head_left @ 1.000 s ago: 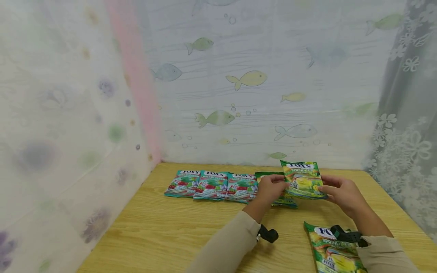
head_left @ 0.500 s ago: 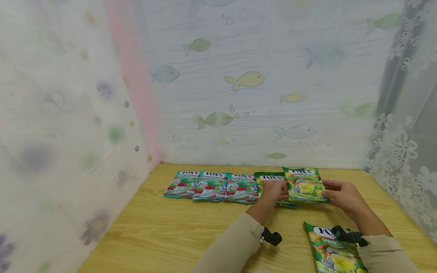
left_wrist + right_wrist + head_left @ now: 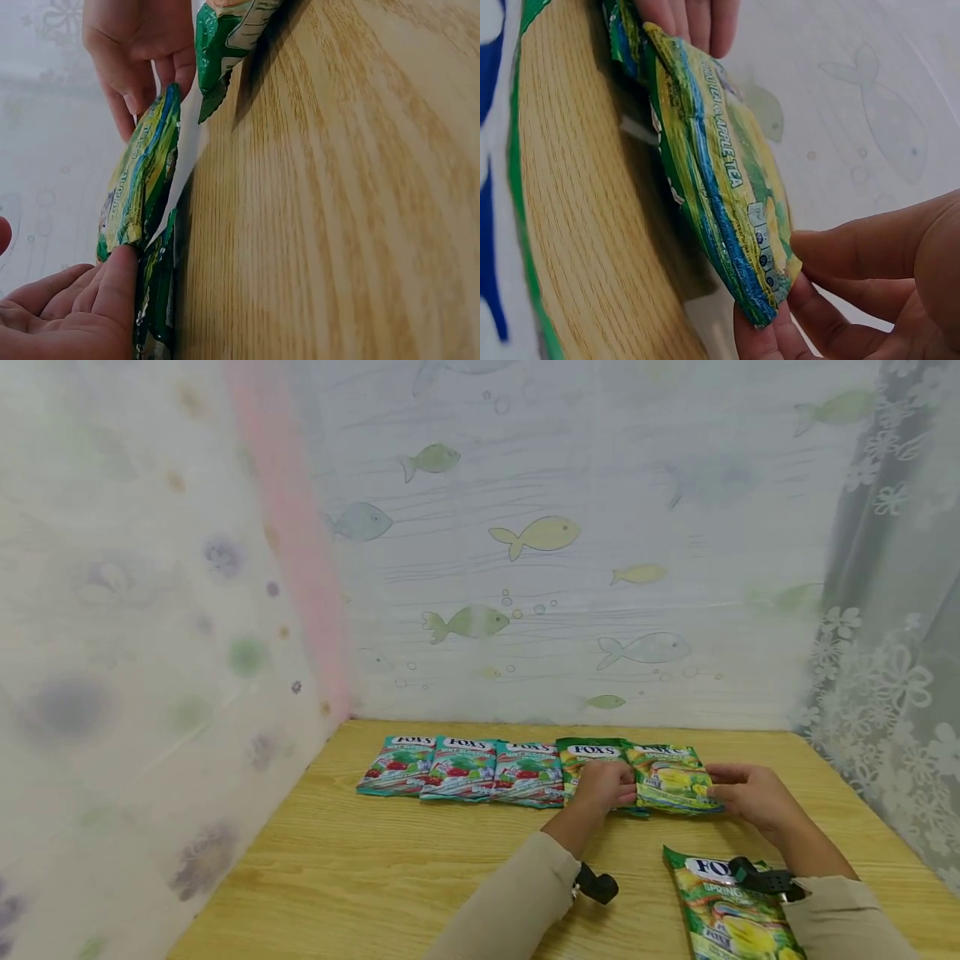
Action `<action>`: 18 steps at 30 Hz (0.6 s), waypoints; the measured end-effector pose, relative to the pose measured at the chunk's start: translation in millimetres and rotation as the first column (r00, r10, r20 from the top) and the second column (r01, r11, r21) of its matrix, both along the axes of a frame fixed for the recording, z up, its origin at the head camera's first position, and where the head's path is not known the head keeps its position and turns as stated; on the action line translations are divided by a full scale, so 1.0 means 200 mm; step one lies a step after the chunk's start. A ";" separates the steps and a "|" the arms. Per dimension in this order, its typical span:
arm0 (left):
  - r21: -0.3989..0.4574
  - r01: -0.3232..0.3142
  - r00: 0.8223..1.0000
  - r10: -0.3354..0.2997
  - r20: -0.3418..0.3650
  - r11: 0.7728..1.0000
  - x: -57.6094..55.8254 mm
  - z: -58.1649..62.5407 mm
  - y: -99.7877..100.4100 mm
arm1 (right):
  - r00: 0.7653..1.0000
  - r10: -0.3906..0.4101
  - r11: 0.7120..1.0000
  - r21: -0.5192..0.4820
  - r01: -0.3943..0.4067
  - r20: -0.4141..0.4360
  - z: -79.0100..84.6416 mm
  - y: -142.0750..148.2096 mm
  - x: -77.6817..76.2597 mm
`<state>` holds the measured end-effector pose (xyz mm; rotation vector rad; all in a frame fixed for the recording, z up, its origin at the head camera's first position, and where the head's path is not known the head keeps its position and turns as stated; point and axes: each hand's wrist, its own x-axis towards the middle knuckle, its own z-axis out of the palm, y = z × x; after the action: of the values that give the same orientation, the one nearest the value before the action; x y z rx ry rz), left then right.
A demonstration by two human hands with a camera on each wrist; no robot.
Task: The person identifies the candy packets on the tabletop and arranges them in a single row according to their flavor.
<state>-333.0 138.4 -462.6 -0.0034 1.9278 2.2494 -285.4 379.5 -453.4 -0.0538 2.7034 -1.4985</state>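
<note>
A green and yellow Fox's candy bag [image 3: 670, 783] is at the right end of a row at the back of the table, tilted with its near edge off the wood in both wrist views. My right hand [image 3: 756, 800] pinches its right edge between thumb and fingers [image 3: 832, 255]. My left hand [image 3: 600, 789] lies over a second green Fox's bag [image 3: 588, 750]. In the left wrist view, the extended left fingers [image 3: 116, 289] touch the held bag's left edge, and the thumb stays apart.
Three teal Mint Blossom bags [image 3: 461, 770] lie side by side left of the green ones. Another green Fox's bag [image 3: 731, 910] lies near the front, partly under the right forearm. A fish-print curtain [image 3: 562, 610] hangs behind the wooden table [image 3: 360, 877].
The bag in my right hand has come down toward the table beside the other green bag. My left hand has shifted slightly right and no longer grips the bag's left edge.
</note>
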 end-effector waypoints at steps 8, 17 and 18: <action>-0.001 0.062 0.998 -0.062 -0.003 0.998 0.03 0.00 0.00 | 0.999 -0.020 1.000 0.015 0.019 0.030 -0.01 0.02 -0.01; -0.002 0.086 0.996 -0.086 -0.009 0.996 0.03 0.01 0.02 | 0.999 -0.015 0.999 0.029 0.014 0.045 0.00 0.02 -0.01; 0.000 0.091 0.996 -0.091 -0.008 0.996 0.03 0.01 0.02 | 0.999 -0.012 1.000 0.028 0.011 0.050 0.00 0.02 -0.01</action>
<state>-326.8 143.2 -459.9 0.0923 1.8909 2.1946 -287.6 384.4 -453.1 0.0005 2.6886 -1.4451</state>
